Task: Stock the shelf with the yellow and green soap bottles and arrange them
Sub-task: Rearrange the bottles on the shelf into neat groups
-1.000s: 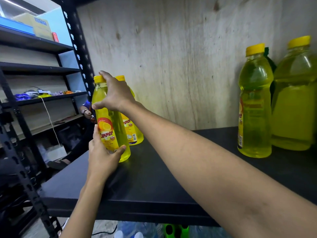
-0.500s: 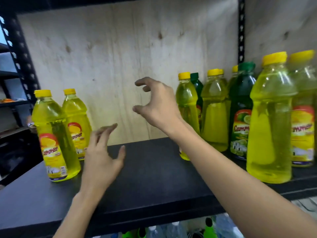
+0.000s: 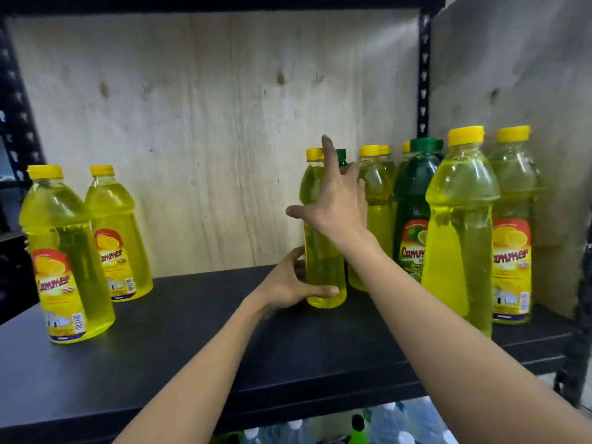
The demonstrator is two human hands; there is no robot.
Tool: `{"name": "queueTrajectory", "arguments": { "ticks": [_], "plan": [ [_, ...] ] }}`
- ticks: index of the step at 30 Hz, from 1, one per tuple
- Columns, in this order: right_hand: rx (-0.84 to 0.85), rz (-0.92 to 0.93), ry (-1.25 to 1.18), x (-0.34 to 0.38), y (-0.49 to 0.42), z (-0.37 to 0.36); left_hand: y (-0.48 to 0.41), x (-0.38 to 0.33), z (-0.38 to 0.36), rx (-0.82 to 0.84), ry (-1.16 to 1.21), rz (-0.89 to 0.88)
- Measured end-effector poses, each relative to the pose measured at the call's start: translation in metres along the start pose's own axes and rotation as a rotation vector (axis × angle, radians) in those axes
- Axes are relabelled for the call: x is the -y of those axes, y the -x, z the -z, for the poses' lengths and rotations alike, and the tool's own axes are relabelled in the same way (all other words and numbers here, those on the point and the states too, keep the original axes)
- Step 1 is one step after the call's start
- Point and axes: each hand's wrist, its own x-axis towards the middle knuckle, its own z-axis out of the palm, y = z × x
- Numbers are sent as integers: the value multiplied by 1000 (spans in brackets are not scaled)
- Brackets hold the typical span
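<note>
While left hand (image 3: pixel 288 285) holds a yellow bottle (image 3: pixel 324 270) low, right hand (image 3: pixel 336 203) grip wide, labels (image 3: pixel 55 283) reading "Cammer".

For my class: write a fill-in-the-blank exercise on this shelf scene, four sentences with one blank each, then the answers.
1. The soap bottle gripped near its base by the left hand has a ____ cap.
2. The right hand, fingers spread, is in front of that bottle's ____ half.
3. The dark green bottle carries a ____ cap.
4. All the bottles stand on a ____ shelf.
Answers: yellow; upper; green; black.
</note>
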Motion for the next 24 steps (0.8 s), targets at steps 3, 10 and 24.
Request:
{"name": "queueTrajectory", "arguments": {
  "ticks": [3,10,24],
  "plan": [
    [27,2,-19,-1,-5,-2,-5,5,-2,7,38,-1],
    [-72,32,-39,-4,-9,-4,-6,7,-2,-19,79,-42],
    [-20,163,-303,88,36,-16,112,16,82,-197,32,-66]
  ]
}}
